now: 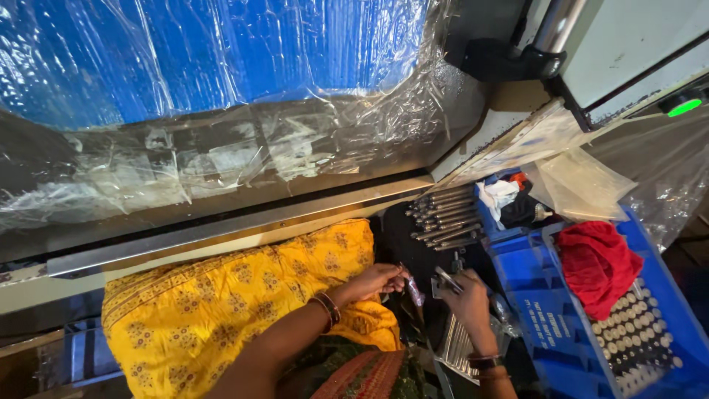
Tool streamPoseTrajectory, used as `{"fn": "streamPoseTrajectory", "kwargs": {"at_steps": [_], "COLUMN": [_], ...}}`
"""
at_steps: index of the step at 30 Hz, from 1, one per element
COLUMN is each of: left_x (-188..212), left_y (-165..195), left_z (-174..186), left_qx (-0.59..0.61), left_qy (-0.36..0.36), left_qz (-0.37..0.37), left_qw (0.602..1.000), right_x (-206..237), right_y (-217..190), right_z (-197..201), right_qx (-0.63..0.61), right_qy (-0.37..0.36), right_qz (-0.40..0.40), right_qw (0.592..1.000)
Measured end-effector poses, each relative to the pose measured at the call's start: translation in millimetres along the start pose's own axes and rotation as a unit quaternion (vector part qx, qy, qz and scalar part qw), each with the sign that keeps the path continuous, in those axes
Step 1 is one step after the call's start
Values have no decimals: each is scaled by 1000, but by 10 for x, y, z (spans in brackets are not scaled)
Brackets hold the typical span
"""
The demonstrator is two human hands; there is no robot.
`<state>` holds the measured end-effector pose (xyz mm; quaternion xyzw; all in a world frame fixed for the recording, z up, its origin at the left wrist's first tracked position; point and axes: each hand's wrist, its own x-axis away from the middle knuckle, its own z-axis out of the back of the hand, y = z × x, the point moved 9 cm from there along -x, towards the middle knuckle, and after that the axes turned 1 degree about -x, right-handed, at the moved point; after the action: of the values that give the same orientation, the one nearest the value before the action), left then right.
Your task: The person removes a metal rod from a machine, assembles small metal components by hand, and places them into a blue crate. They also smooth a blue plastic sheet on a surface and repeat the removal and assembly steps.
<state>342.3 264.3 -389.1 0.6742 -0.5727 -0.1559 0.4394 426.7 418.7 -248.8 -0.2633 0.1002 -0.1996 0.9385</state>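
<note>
Blue sheeting (221, 52) under clear plastic fills the top, above a metal rail (244, 229). A blue crate (539, 295) holds a red cloth (598, 262) and rods (447, 218). Left hand (373, 281) pinches a small packet (413, 292); right hand (465, 295) grips a pin (447, 278).

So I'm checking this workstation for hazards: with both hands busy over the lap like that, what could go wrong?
The left hand pinches a small clear packet and the right hand a thin metal piece over a dark gap, so a dropped part could be lost. The loose metal rods lie piled beside the blue crate and might roll. The yellow cloth could snag parts.
</note>
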Motion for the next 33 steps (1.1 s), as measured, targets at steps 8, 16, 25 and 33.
{"fn": "streamPoseTrajectory", "kwargs": {"at_steps": [8, 16, 25, 33], "left_x": [-7, -14, 27, 54], "left_y": [-42, -6, -69, -43], "left_z": [151, 230, 197, 153], "left_qx": [96, 135, 182, 180], "left_qy": [75, 89, 34, 38], "left_qz": [-17, -46, 20, 23], "left_qw": [992, 986, 982, 983], "right_x": [-108, -74, -81, -55], "right_y": [-751, -248, -679, -731], "right_z": [-653, -797, -1017, -991], "right_qx": [-161, -340, -405, -335], "right_qy": [-66, -24, -71, -84], "right_qz": [107, 12, 112, 123], "right_qw": [979, 940, 905, 930]}}
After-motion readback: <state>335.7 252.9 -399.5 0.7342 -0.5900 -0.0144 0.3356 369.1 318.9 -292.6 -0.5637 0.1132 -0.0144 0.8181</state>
